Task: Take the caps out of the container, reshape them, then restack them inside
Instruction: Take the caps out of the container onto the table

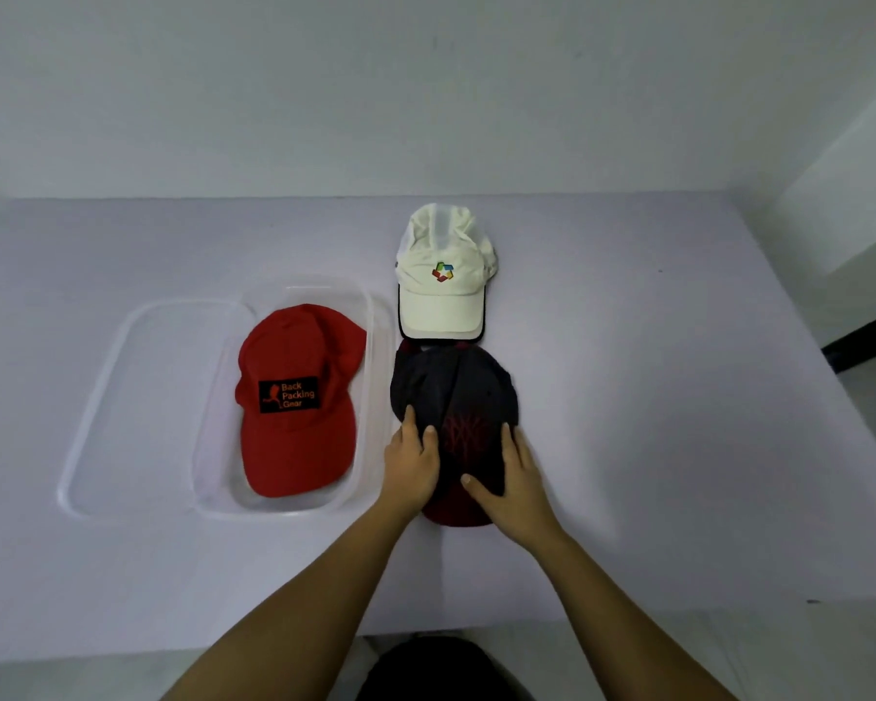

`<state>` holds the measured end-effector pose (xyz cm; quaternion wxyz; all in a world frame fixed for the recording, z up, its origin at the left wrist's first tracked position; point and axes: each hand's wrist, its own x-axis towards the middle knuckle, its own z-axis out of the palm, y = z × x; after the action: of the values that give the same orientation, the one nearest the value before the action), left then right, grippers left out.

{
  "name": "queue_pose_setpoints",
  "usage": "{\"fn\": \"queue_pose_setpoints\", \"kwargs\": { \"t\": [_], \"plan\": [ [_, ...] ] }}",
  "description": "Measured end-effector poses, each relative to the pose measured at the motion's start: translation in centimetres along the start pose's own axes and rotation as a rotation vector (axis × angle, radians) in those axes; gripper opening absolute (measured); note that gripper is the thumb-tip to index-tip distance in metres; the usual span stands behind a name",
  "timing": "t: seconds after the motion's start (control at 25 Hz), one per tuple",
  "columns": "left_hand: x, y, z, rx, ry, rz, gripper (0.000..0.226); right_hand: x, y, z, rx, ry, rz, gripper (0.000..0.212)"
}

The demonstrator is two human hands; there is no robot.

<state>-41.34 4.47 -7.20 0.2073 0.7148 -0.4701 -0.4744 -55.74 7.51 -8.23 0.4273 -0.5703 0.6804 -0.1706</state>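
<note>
Three caps in play: red cap (297, 402) inside clear container (375, 346), lid (97, 397) alongside; white cap (441, 280) and dark cap (456, 392) out on counter (678, 397). Dark cap just right of container, long axis running near to far, brim toward the person, crown touching white cap's brim. Left hand (413, 462) and right hand (514, 478) flat, pressing its front panel, gripping nothing. Best: smooth outward from center seam, keep brim curved.
</note>
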Motion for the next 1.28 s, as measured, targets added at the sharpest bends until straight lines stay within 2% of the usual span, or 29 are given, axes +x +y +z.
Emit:
{"fn": "queue_pose_setpoints", "kwargs": {
  "t": [0.16,0.28,0.36,0.48,0.6,0.68,0.76,0.88,0.96,1.16,1.28],
  "plan": [
    [-1.2,0.8,-0.3,0.031,0.037,0.101,0.055,-0.4,-0.3,-0.3,0.015,0.049,-0.019,0.086],
    [-3.0,2.1,-2.7,-0.002,0.137,0.293,0.052,-0.5,-2.7,-0.9,0.014,0.201,-0.152,0.070],
    [-4.1,2.6,-5.6,-0.045,0.241,0.346,0.050,-0.5,-5.4,-0.6,-0.002,0.276,-0.243,0.062],
    [-3.6,0.5,-10.7,-0.104,0.422,0.256,0.049,-0.4,-10.2,1.4,0.012,0.235,-0.378,0.052],
    [-1.5,-2.9,-15.1,-0.085,0.467,0.042,0.047,0.2,-14.8,5.1,0.033,0.075,-0.454,0.050],
    [-0.6,-4.7,-16.8,-0.091,0.362,-0.184,0.050,1.3,-17.3,8.0,0.048,-0.052,-0.372,0.055],
    [0.2,-5.8,-17.4,-0.205,0.194,-0.348,0.053,3.2,-19.1,10.6,0.082,-0.171,-0.117,0.063],
    [1.4,-6.5,-17.5,-0.368,0.043,-0.447,0.056,5.8,-19.7,13.7,0.049,-0.199,0.315,0.069],
    [2.4,-6.9,-17.6,-0.382,0.028,-0.504,0.057,6.5,-19.8,15.1,0.103,-0.188,0.481,0.066],
    [3.0,-6.8,-17.9,-0.398,0.122,-0.552,0.052,7.5,-19.7,16.2,0.161,-0.144,0.540,0.064],
    [3.3,-6.7,-18.0,-0.486,0.162,-0.588,0.051,8.6,-19.9,15.4,0.291,-0.107,0.578,0.058]
  ]
}}
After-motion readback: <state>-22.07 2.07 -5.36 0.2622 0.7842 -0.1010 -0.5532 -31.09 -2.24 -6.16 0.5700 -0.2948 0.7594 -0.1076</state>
